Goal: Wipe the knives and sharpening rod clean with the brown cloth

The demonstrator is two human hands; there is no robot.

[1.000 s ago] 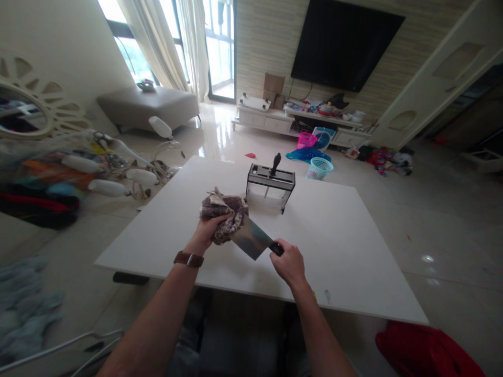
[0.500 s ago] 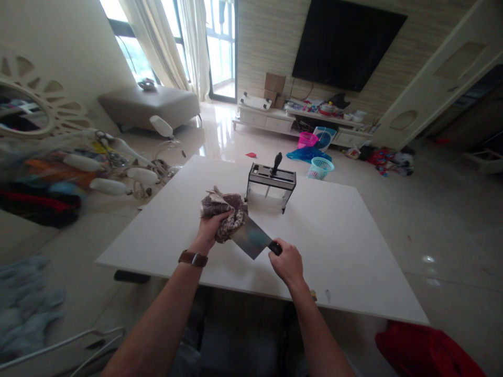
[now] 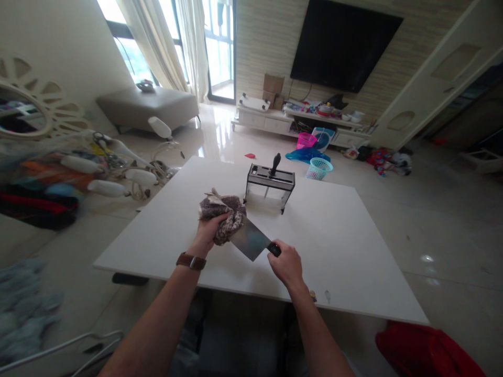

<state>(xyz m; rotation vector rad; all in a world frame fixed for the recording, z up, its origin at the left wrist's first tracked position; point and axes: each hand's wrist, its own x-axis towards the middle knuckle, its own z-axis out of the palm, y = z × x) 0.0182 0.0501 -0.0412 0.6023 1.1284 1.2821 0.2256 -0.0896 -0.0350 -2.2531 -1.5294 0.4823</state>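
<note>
A brown patterned cloth (image 3: 223,209) is bunched in my left hand (image 3: 208,230), which is closed on it. The cloth wraps over the far end of a cleaver's broad steel blade (image 3: 251,240), hiding that end. My right hand (image 3: 286,262) grips the cleaver's black handle (image 3: 274,248). Both hands are above the near half of the white table (image 3: 334,241). Just beyond them on the table stands a knife block (image 3: 269,183) with clear sides and a dark slotted top. One black handle (image 3: 275,163) sticks up out of it.
Two small items, a yellowish one (image 3: 313,296) and a pale one (image 3: 327,296), lie by the table's near edge. White lamp arms (image 3: 141,175) crowd the floor at left. Baskets, one turquoise (image 3: 319,168), sit past the far edge. A red thing (image 3: 424,348) is at lower right.
Almost nothing differs. The whole view has shifted slightly; both hands keep their hold on the cloth and the cleaver.
</note>
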